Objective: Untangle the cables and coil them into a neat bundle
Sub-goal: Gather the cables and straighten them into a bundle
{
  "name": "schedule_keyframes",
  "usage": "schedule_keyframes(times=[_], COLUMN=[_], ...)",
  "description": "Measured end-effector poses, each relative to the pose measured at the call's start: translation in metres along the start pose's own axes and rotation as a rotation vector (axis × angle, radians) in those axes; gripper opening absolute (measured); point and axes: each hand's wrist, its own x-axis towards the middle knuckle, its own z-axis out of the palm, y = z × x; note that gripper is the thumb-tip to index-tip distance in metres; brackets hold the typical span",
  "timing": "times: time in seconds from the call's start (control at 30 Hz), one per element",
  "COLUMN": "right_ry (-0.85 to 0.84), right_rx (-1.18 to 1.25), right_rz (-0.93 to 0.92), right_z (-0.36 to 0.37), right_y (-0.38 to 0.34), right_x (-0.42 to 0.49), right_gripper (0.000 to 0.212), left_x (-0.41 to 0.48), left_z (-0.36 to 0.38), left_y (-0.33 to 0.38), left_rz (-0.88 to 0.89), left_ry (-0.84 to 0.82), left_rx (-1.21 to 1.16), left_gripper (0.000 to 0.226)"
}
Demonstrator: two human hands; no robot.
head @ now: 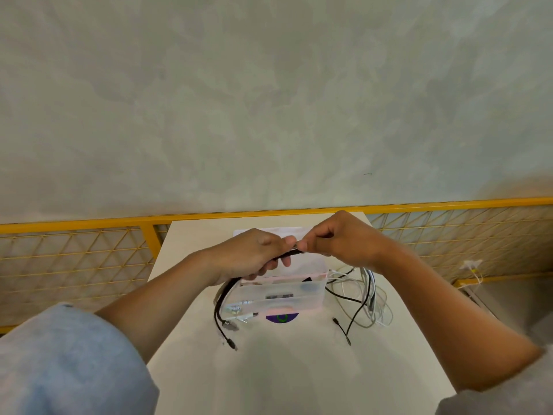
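Hands, left (pixel 254 253) and right (pixel 338 241), pinch black cable (pixel 223 298) (table (pixel 299 369) front bare).

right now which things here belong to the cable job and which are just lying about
Job: black cable held by left hand and right hand; tangled cables.
Lying about: clear plastic box, purple sticker, table.

Soft, even light fills the scene, bright without harsh glare. The white table (pixel 191 235) is close to washed out, and a broad faint shadow lies on its near part (between the forearms). Wide-angle distortion bows the yellow rail (pixel 89 220) and stretches the blue sleeve (pixel 65 360) at the lower left corner. Detail is soft overall, and the sleeve looks blurred.
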Motion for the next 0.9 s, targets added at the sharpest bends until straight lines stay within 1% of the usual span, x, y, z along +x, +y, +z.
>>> schedule_keyframes(times=[0.17,0.23,0.33,0.37,0.43,0.53,0.6,0.7,0.9], right_ry=[0.056,0.083,0.123,0.138,0.150,0.098,0.061,0.052,0.092], right_rx=[-0.057,-0.105,-0.153,-0.167,-0.171,-0.034,0.023,-0.011,-0.142], right_rz=[0.021,0.025,0.028,0.034,0.026,-0.006,-0.011,-0.012,0.047], right_z=[0.001,0.001,0.004,0.005,0.004,-0.004,-0.009,-0.012,-0.012], right_y=[-0.001,-0.002,-0.003,-0.004,-0.004,0.001,0.004,0.004,0.007], right_x=[0.002,0.003,0.006,0.006,0.006,0.000,-0.004,-0.004,-0.006], right_gripper=[0.022,0.029,0.048,0.050,0.045,0.033,0.030,0.035,0.032], left_x=[0.002,0.001,0.001,0.001,0.001,-0.001,-0.004,-0.006,-0.007], left_z=[0.000,-0.002,-0.005,-0.006,-0.009,-0.018,-0.025,-0.030,-0.031], left_y=[-0.002,-0.002,-0.002,-0.002,-0.002,-0.004,-0.005,-0.007,-0.010], left_rz=[0.072,0.087,0.104,0.105,0.105,0.118,0.131,0.133,0.111], left_ry=[0.151,0.177,0.198,0.204,0.221,0.252,0.254,0.245,0.235], left_rx=[0.184,0.230,0.276,0.287,0.320,0.356,0.348,0.362,0.416], left_gripper=[0.052,0.052,0.051,0.051,0.052,0.053,0.052,0.052,0.051])
